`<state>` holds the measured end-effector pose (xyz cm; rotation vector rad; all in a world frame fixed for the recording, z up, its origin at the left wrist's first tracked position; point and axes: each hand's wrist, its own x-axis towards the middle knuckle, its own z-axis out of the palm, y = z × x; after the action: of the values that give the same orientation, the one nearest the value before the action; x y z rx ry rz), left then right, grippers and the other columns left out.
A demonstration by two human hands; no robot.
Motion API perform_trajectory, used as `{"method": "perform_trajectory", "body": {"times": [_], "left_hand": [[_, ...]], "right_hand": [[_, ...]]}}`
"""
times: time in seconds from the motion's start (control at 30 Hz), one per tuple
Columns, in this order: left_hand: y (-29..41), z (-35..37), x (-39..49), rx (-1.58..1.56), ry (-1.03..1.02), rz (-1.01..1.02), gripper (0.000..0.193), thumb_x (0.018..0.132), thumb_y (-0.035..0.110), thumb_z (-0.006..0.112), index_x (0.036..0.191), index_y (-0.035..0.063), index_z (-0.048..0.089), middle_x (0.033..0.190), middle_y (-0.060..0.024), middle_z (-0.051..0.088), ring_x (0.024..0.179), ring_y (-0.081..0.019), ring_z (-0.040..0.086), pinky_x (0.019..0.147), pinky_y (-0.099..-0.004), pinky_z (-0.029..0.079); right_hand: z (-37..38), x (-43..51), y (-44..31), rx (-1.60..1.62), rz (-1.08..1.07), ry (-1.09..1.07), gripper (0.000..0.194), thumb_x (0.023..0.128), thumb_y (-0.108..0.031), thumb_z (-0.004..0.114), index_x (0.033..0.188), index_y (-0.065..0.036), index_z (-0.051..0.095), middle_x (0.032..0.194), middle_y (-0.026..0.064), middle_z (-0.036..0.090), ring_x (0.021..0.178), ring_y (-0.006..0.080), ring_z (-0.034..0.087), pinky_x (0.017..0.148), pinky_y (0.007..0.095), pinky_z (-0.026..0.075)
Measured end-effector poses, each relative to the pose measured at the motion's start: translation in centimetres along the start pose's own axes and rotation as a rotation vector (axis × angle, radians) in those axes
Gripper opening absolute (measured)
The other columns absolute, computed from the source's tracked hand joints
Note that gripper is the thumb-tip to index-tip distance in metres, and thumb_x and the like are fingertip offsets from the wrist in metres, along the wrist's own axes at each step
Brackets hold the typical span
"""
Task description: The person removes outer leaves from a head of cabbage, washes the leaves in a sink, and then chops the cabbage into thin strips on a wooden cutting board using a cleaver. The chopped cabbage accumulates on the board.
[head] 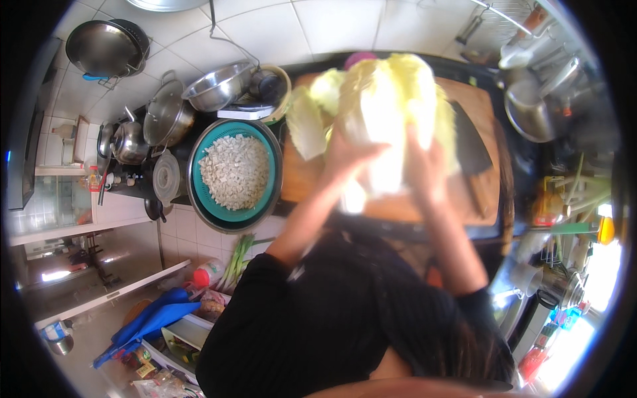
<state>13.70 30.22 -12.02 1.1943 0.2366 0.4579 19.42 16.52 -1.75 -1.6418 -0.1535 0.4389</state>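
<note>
A large napa cabbage [393, 114], pale and blurred, is held above a wooden cutting board [423, 211] between my two hands. My left hand [348, 154] grips its left side, and my right hand [425, 164] grips its right side near the base. Loose cabbage leaves [306, 122] lie on the board's left part. A cleaver [470, 142] rests on the right part, its wooden handle towards me. A small white piece [353, 198], perhaps cabbage, shows below my left hand. What lies behind the cabbage is hidden.
Left of the board, a teal colander [272, 174] of chopped white pieces [236, 171] sits in a metal basin. Beyond it are a steel bowl [216, 89], a deep pot [169, 112] and a kettle [129, 142]. A pan and utensils [530, 112] crowd the right side. Green onions [239, 261] lie lower left.
</note>
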Motion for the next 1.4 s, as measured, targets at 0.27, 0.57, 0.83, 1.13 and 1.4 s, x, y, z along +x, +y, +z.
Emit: {"method": "perform_trajectory", "body": {"times": [0.27,0.57,0.83,1.13,1.4], "left_hand": [[3.7,0.0,-1.5,-0.235,-0.091,-0.162,0.087,0.073,0.025,0.077,0.141,0.0015,0.028,0.129,-0.0157,0.048,0.118,-0.0253,0.052,0.096,-0.0401,0.049],[-1.0,-3.8,0.4,0.215,-0.11,0.071,0.094,0.077,0.035,0.077,0.145,-0.0006,0.023,0.137,-0.0165,0.042,0.123,-0.025,0.048,0.098,-0.039,0.046],[-1.5,0.7,1.1,0.153,-0.109,-0.035,0.087,0.08,0.033,0.076,0.143,0.0002,0.026,0.135,-0.0146,0.043,0.122,-0.0237,0.048,0.099,-0.038,0.045],[5.3,1.0,-6.5,0.05,-0.073,-0.064,0.079,0.082,0.03,0.074,0.141,0.0012,0.03,0.132,-0.0121,0.045,0.12,-0.0219,0.048,0.099,-0.0367,0.044],[3.5,1.8,-4.6,-0.093,-0.121,-0.118,0.071,0.085,0.027,0.072,0.139,0.0021,0.033,0.129,-0.0099,0.047,0.119,-0.0204,0.048,0.1,-0.0356,0.042]], "right_hand": [[-2.6,0.9,-3.1,-0.074,0.044,-0.031,0.045,0.088,-0.019,0.068,0.125,0.002,0.052,0.104,0.0111,0.063,0.091,0.0211,0.062,0.079,0.031,0.05],[-2.2,-0.2,-0.6,0.632,0.422,-0.347,0.043,0.095,-0.029,0.058,0.124,0.003,0.051,0.117,0.0128,0.057,0.105,0.0197,0.056,0.09,0.0334,0.046],[-1.7,-0.6,-0.2,0.004,-0.073,0.097,0.037,0.095,-0.03,0.056,0.114,0.002,0.057,0.095,0.0075,0.062,0.083,0.0138,0.058,0.068,0.0269,0.048],[-4.3,-1.1,-1.6,-0.405,-0.144,0.082,0.055,0.087,-0.031,0.068,0.127,0.002,0.052,0.115,0.0148,0.06,0.109,0.0214,0.056,0.095,0.0359,0.044],[-2.5,-6.5,0.0,0.379,-0.024,-0.352,0.065,0.078,-0.032,0.077,0.125,0.003,0.051,0.118,0.0132,0.058,0.109,0.0247,0.056,0.095,0.0362,0.044]]}}
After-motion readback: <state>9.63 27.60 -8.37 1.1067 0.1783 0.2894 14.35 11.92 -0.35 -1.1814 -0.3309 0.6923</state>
